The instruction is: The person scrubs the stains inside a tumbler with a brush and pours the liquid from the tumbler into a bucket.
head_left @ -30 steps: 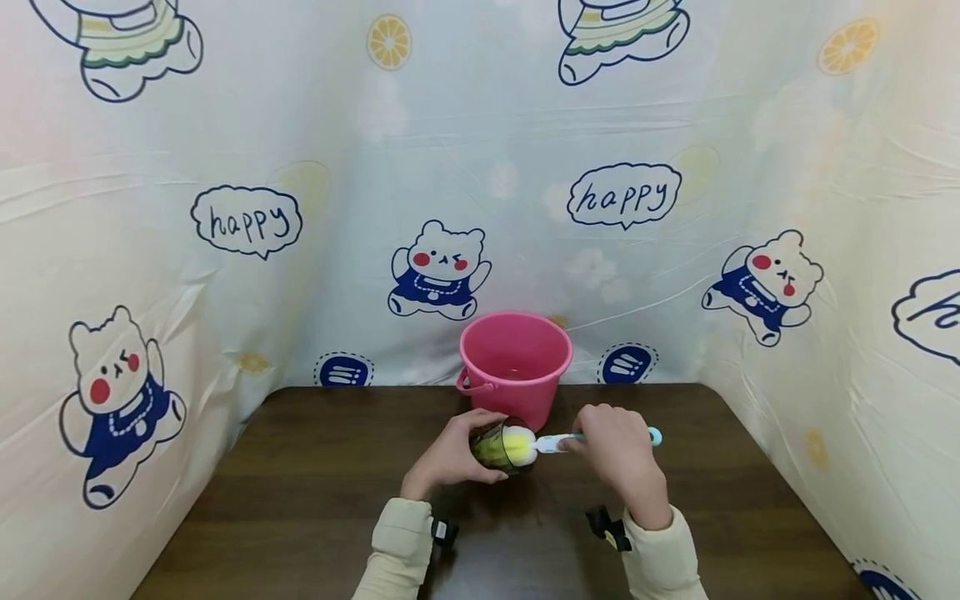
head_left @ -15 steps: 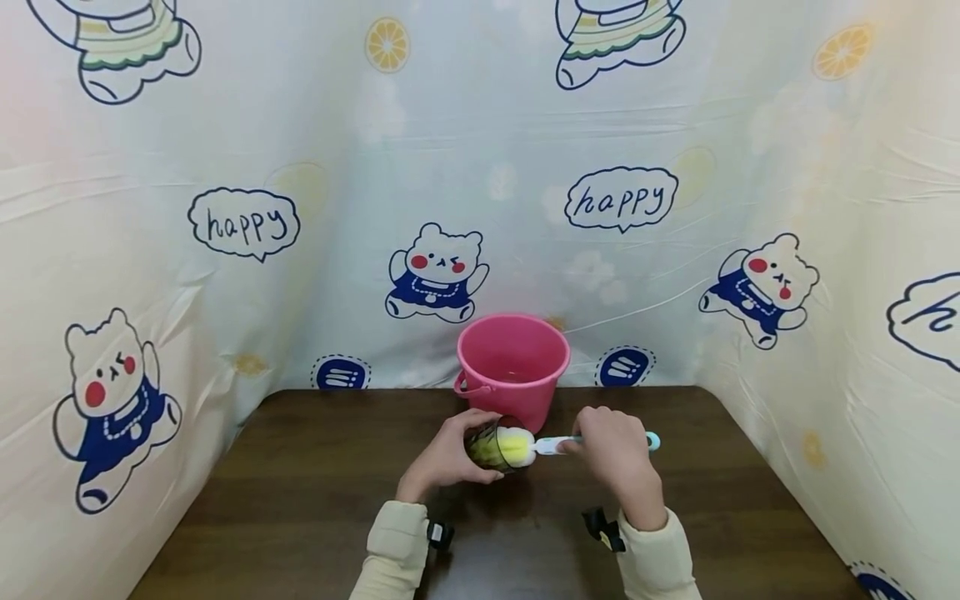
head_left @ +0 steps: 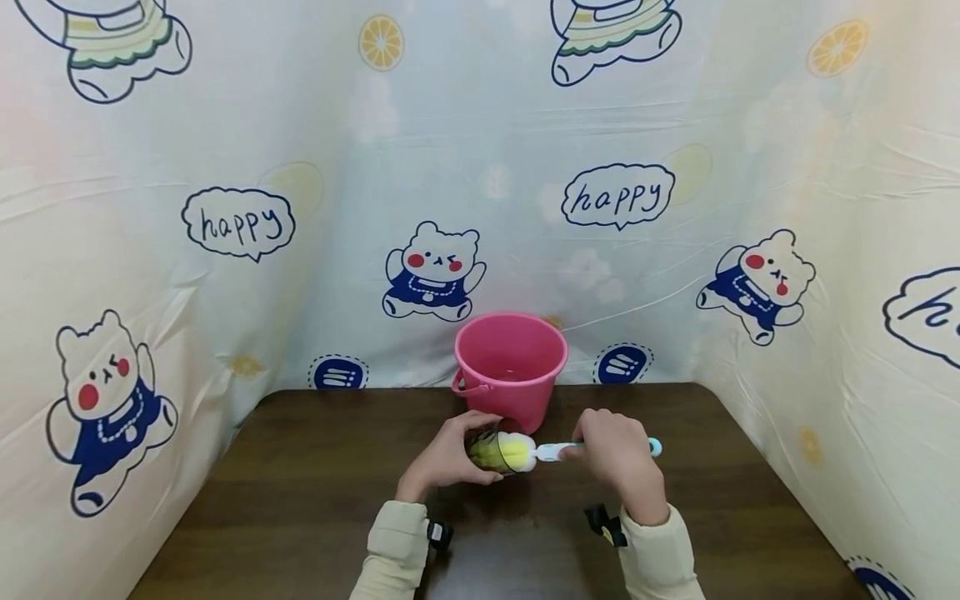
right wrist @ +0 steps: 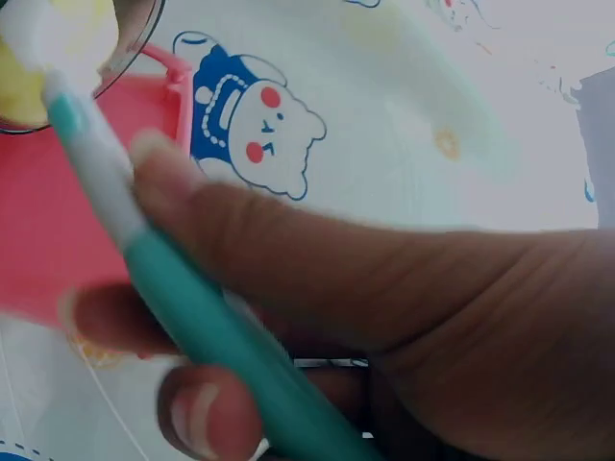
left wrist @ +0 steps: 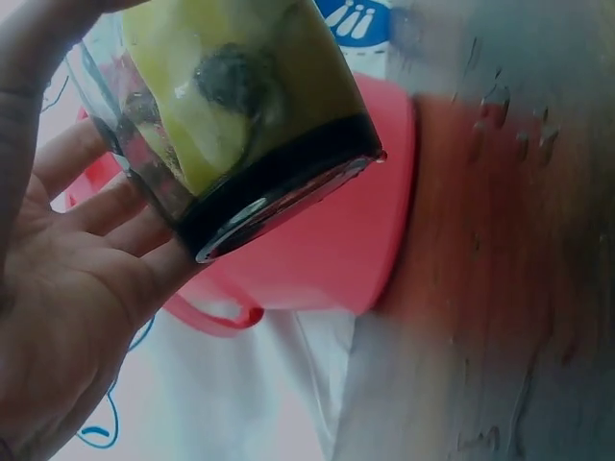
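Note:
In the head view my left hand (head_left: 447,455) grips a dark see-through glass (head_left: 486,452), its mouth turned to the right. My right hand (head_left: 617,450) holds the handle of a sponge brush (head_left: 550,452), thumb and fingers curled round it. The yellow and white sponge head (head_left: 517,452) sits inside the glass, partly out of its mouth. Through the glass wall (left wrist: 240,96) in the left wrist view, the yellow sponge shows above a thick dark base. The brush handle (right wrist: 197,307) is white near the head and teal further down in the right wrist view.
A pink bucket (head_left: 512,350) stands upright at the back of the brown wooden table (head_left: 322,500), just behind the glass. Water drops (left wrist: 500,101) lie on the tabletop. A printed cloth (head_left: 517,125) hangs behind and along both sides.
The glass and brush head shift only slightly, with both hands keeping their grip. The whole head view drifts a little.

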Motion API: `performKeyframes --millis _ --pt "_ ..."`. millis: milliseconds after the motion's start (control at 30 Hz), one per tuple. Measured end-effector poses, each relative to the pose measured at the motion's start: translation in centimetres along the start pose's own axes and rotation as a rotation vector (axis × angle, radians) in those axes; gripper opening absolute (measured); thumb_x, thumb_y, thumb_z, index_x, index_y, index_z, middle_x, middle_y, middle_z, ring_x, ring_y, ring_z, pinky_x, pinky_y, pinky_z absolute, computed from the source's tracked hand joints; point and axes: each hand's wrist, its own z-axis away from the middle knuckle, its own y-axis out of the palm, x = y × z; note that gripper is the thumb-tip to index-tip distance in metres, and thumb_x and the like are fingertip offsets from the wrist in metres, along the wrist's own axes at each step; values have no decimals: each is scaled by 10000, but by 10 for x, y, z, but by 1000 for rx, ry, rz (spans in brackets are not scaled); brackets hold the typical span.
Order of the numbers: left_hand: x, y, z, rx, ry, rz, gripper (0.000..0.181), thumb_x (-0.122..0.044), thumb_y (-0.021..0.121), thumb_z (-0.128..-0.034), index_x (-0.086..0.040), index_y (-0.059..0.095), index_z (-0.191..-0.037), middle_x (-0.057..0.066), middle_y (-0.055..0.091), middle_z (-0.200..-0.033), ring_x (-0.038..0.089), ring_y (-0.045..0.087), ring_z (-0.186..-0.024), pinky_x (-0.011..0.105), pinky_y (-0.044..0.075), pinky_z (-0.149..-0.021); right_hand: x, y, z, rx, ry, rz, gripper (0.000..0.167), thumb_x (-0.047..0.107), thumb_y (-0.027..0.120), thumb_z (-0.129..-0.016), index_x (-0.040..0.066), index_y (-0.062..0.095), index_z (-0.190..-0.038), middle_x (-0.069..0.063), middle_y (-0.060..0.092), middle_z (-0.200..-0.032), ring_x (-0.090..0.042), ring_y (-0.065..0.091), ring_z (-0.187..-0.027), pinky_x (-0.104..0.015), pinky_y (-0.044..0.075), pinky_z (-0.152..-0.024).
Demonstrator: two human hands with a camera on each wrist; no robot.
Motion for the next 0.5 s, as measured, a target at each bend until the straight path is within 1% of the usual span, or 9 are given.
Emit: performKeyframes --millis 100,167,267,300,367,467,500 --pt "-1 3 -2 7 -10 -6 801 -256 950 -690 -177 591 -1401 -77 576 -1370 139 520 -1241 405 499 -1044 -2 1 -3 -47 -4 25 263 360 876 -790 177 742 -657 69 521 -508 -140 442 -515 -294 364 -453" --pt "-1 4 -2 7 -1 -13 802 -268 952 -690 -170 591 -1399 -64 579 -1366 148 524 -1240 417 501 -1044 -1 1 -4 -96 -44 53 252 360 884 -778 179 746 -668 70 514 -508 -133 421 -503 -286 347 -445" --pt "0 4 -2 16 15 -22 793 -298 949 -696 -181 594 -1395 -51 587 -1359 162 537 -1233 408 505 -1039 0 1 -5 -144 -110 79 229 361 895 -763 187 765 -691 82 557 -538 -113 419 -498 -283 350 -448" --pt "0 4 -2 17 19 -24 789 -305 948 -697 -180 597 -1392 -46 593 -1355 166 542 -1230 404 506 -1038 0 0 -4 -145 -125 80 219 360 898 -759 192 771 -701 87 581 -560 -106 432 -503 -283 363 -455" --pt "0 4 -2 19 26 -28 784 -307 948 -695 -178 602 -1386 -44 601 -1349 165 551 -1224 398 507 -1036 1 -3 -2 -113 -124 63 214 356 896 -764 199 768 -695 95 604 -585 -104 454 -512 -288 387 -469" --pt "0 3 -1 19 16 -16 777 -288 952 -688 -180 609 -1377 -53 605 -1344 158 554 -1224 407 503 -1043 0 -6 3 -49 -74 32 218 350 893 -771 197 761 -690 94 603 -593 -112 473 -525 -288 403 -480" --pt "0 3 -1 19 11 -11 778 -279 953 -685 -183 609 -1377 -60 603 -1346 156 551 -1229 415 498 -1047 0 -6 4 -40 -56 34 218 353 890 -774 196 762 -694 91 593 -583 -118 473 -523 -292 400 -473"
